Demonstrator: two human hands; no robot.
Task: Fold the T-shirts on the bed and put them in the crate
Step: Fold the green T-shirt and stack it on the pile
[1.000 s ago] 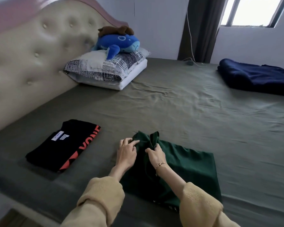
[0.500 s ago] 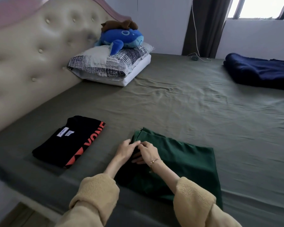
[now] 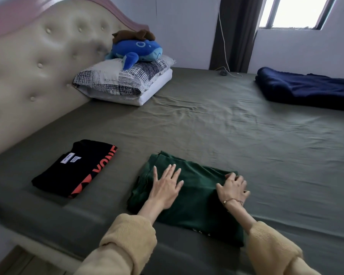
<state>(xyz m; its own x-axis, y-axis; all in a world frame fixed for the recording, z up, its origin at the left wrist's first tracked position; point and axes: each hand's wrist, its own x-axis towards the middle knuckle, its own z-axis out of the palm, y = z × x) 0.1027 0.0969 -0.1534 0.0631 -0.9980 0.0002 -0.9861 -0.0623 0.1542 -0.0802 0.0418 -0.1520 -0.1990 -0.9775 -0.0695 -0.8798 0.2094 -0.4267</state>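
Olive-green sheet covers the bed (image 3: 216, 135), which fills most of the view. Padded cream headboard (image 3: 28, 76) on the left. Navy blanket (image 3: 310, 90) folded at the far right edge. Stacked pillows (image 3: 123, 82) by the headboard, with a blue plush whale (image 3: 136, 51) on top.

Green T-shirt (image 3: 195, 201) lies at the near edge of the bed, already doubled into a rough rectangle. Black T-shirt (image 3: 75, 167) with orange lettering sits to its left, apart from it, fully folded with the neck label up. No crate in view.

Left hand (image 3: 166, 187) rests flat on the green shirt's left half, fingers straight and spread, pinning the cloth. Right hand (image 3: 233, 188) is at the shirt's far right corner, fingers curled over the fabric edge; looks like a grip on that corner, though the thumb is hidden.

Step in hand, as I judge it: folding the second shirt, roughly midway; the panel is wider than the finished black one. Next move likely calls for the right hand to lift its edge and carry it across toward the left while the left hand holds the fold line, then slides out. After that, both shirts need carrying to the crate, wherever it stands. Risk: loose layers at the far left corner may slip.
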